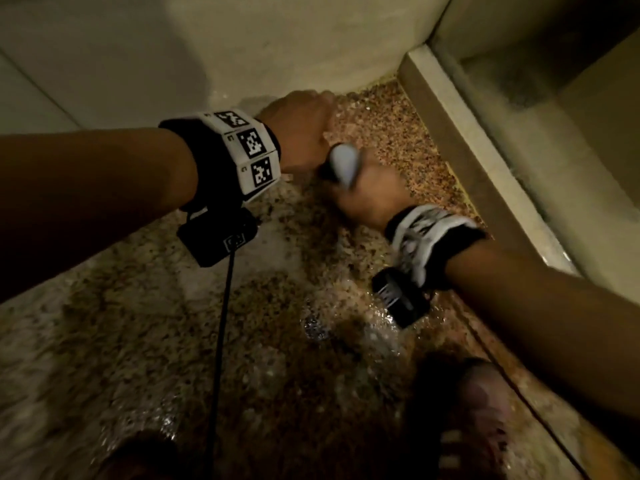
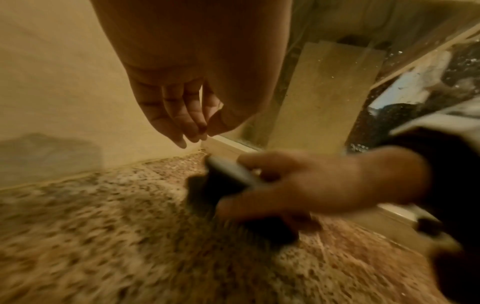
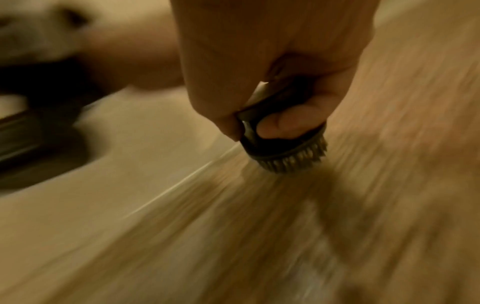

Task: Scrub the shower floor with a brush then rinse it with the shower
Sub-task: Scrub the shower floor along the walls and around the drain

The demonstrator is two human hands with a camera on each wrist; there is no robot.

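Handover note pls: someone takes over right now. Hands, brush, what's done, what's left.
Right hand: grips the brush, bristles down on the shower floor, near the corner by the curb.
Left hand: holds nothing, fingers relaxed, hanging above the floor beside the brush.
Done: scrubbing under way; floor wet, sudsy patches in the middle.
Left: finish scrubbing the corner and the rest, then rinse. The shower head is not in view.

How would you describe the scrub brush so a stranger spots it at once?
Find the far corner of the speckled shower floor, beside the raised curb. There the right hand holds the brush against the floor: a pale rounded top over a dark bristled base.
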